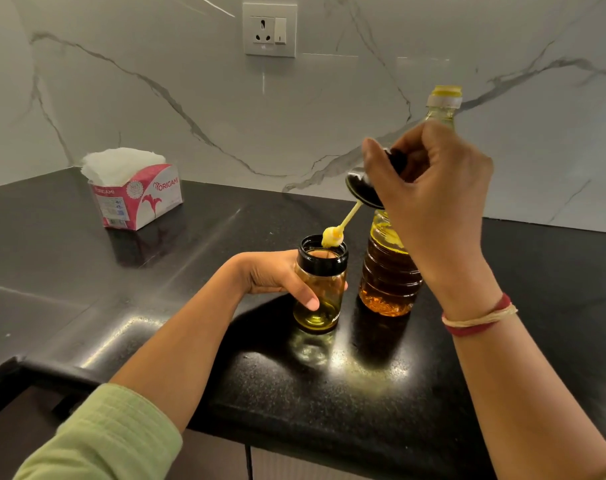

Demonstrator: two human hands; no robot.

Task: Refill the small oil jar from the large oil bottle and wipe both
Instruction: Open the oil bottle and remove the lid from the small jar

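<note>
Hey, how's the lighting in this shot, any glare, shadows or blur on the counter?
Head view: light passing through the small jar and big bottle throws bright yellowish patches on the glossy black counter; the left hand and forearm cast a dark shadow beside the jar; the tissue box reflects faintly; nothing looks blurred.

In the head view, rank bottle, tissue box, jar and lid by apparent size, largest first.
1. bottle
2. tissue box, though it sits farther back
3. jar
4. lid, partly hidden by the right hand
</note>
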